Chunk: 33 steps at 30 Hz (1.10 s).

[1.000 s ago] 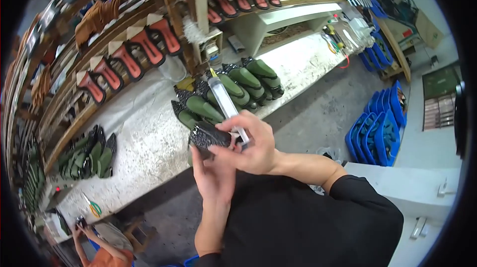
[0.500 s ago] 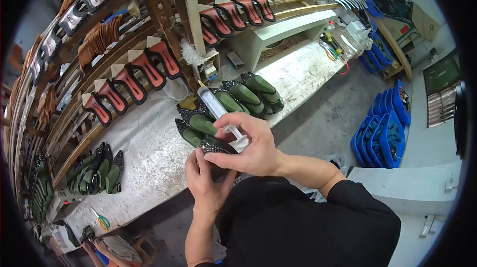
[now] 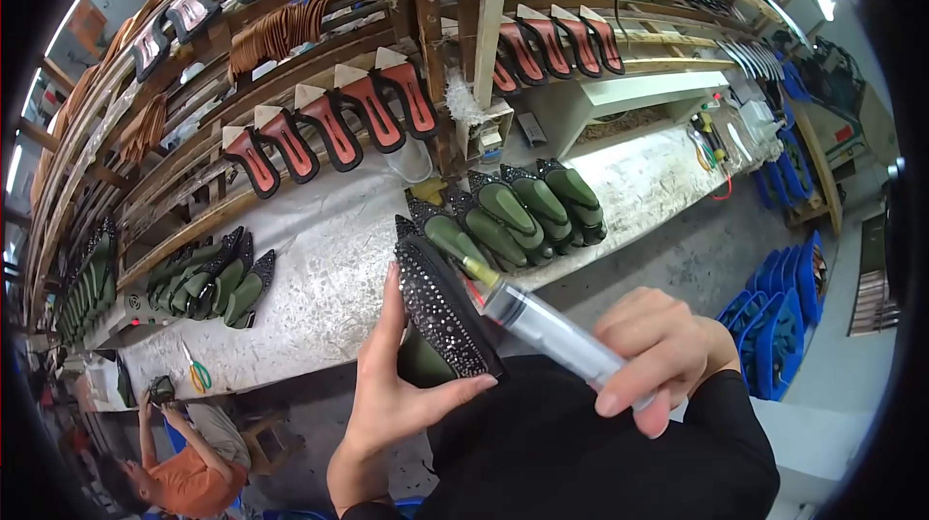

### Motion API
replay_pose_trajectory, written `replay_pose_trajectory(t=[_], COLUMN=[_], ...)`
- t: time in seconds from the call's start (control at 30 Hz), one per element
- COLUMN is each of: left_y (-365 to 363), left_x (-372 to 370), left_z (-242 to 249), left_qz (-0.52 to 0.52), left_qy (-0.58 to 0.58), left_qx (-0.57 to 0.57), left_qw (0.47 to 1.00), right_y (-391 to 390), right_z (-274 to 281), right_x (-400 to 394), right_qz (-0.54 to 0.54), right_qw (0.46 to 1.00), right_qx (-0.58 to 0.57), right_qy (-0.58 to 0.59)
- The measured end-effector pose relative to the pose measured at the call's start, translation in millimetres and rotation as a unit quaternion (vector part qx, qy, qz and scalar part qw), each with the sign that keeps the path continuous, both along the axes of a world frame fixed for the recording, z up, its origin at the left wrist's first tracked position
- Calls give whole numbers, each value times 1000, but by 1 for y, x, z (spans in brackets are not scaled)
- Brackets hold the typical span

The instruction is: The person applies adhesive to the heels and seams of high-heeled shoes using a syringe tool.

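Note:
My left hand (image 3: 392, 389) grips a black studded shoe upper (image 3: 440, 312) with green lining, its pointed toe facing up and away. In my right hand (image 3: 663, 351) is a clear syringe (image 3: 561, 331), held near its rear end. The syringe's yellow-green tip (image 3: 477, 269) is at the upper edge of the studded piece; whether it touches cannot be told. Beyond my hands, several green and black pointed shoe pieces (image 3: 508, 215) lie in a row on the white worktable (image 3: 334, 264).
Wooden racks hold red and black shoe parts (image 3: 373, 118). More green pieces (image 3: 208, 278) and scissors (image 3: 197, 372) lie at the left. A co-worker in orange (image 3: 198, 481) sits lower left. Blue bins (image 3: 774, 336) stand at the right, beyond a white box shelf (image 3: 639, 89).
The view has shifted. My left hand has raised the studded piece into fuller view. My right hand has moved right, away from my left, and the syringe now slants toward the piece.

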State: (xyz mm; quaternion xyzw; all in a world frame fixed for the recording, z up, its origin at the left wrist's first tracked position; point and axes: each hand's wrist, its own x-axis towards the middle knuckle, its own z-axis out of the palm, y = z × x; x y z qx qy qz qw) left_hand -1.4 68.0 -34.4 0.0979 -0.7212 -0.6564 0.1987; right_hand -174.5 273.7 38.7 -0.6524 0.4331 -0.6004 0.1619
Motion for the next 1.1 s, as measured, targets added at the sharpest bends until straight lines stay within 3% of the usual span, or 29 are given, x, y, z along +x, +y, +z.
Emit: replay_pose_trajectory(t=[0.13, 0.63, 0.77, 1.1], left_y=[-4, -10, -9, -9], left_x=[6, 9, 10, 13], left_z=[7, 5, 5, 6], left_qz=[-5, 1, 1, 3], left_qy=[-11, -39, -40, -9], left_qx=[-14, -42, -24, 10], left_qw=[1000, 998, 999, 1000], right_y=[-6, -15, -11, -9], right_z=[2, -6, -8, -8], right_x=[3, -2, 0, 5], right_qz=[18, 15, 45, 64], right_qw=[997, 992, 996, 990], right_qx=[54, 64, 81, 83], right_qy=[61, 104, 8, -96])
